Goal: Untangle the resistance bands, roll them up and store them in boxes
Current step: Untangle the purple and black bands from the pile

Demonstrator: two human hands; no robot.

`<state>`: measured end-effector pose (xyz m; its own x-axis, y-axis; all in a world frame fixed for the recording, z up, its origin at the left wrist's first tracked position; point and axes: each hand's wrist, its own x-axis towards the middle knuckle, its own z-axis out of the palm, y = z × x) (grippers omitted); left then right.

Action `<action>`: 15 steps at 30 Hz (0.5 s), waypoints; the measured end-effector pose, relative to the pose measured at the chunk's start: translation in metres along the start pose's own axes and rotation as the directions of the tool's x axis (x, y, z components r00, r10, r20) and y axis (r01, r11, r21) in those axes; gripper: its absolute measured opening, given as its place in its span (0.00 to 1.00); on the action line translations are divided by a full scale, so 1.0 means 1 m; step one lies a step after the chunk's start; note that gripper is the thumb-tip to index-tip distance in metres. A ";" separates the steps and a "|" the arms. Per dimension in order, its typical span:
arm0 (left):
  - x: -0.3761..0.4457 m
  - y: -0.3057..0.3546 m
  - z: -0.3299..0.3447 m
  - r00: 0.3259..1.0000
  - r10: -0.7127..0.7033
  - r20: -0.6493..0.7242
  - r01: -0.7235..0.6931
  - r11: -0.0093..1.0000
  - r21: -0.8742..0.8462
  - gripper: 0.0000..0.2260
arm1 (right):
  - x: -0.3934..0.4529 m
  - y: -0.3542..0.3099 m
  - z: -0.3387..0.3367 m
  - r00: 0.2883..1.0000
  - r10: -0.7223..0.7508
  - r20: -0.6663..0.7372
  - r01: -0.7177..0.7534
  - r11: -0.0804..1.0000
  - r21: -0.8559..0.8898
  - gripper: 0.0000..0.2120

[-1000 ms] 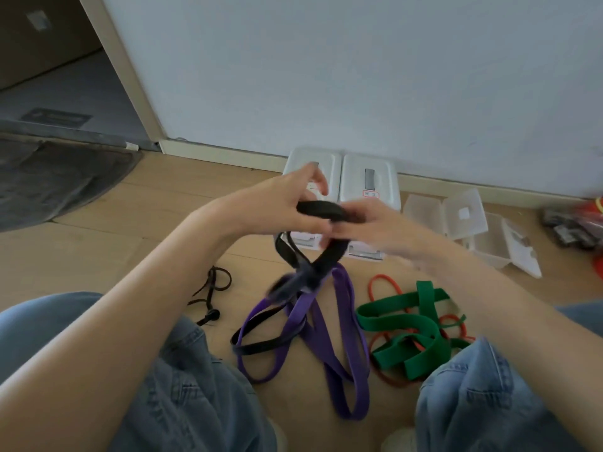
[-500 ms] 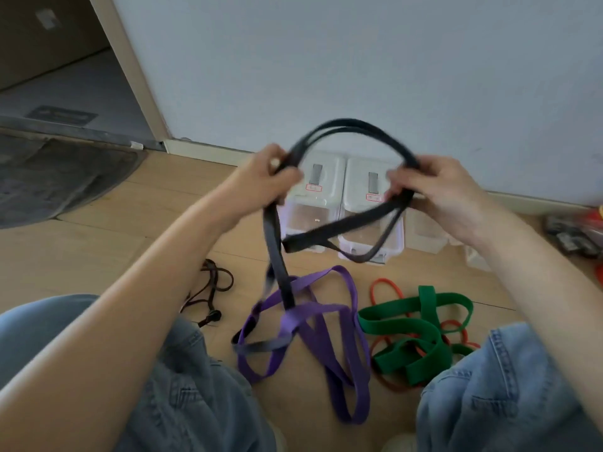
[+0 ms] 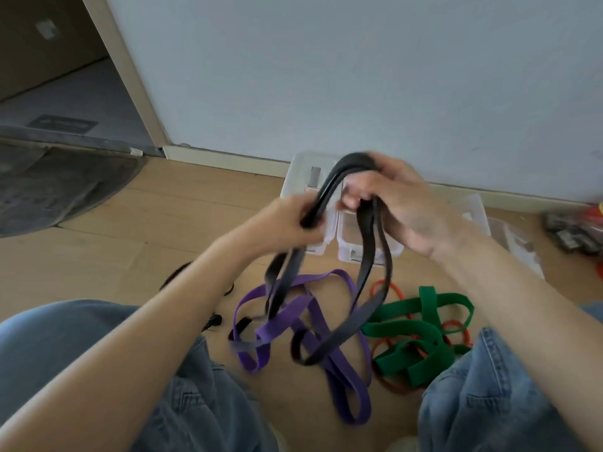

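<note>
A black resistance band (image 3: 365,256) hangs in long loops from both my hands above the wooden floor. My left hand (image 3: 290,220) grips its doubled strands on the left. My right hand (image 3: 394,197) holds the band's top bend, fingers curled round it. The loose loops drop onto a purple band (image 3: 329,353) lying tangled on the floor between my knees. A green band (image 3: 417,340) lies to the right over a thin red band (image 3: 388,288). Clear plastic boxes (image 3: 303,171) stand behind my hands by the wall.
More clear boxes with open lids (image 3: 509,236) stand at the right. A thin black cord (image 3: 215,318) lies by my left knee. A dark mat (image 3: 55,187) covers the floor at the left by a doorway. Red and dark items (image 3: 577,230) sit at the far right.
My hands have come closer together and lower, folding the wide black loop into a narrow bend. The band's lower loops now hang longer, down onto the purple band.
</note>
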<state>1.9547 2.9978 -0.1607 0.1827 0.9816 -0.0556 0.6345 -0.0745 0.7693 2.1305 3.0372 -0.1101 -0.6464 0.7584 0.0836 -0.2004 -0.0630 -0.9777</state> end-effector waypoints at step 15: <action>-0.008 0.052 -0.038 0.996 0.091 -0.020 -0.093 0.979 -0.182 0.17 | -0.014 0.007 -0.017 0.908 0.362 0.210 -0.185 0.796 -0.576 0.31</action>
<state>1.9575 2.9925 -0.0961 0.2249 0.9740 0.0275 0.4674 -0.1326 0.8740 2.1506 3.0368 -0.1216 -0.8139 0.5300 -0.2379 0.3841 0.1837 -0.9048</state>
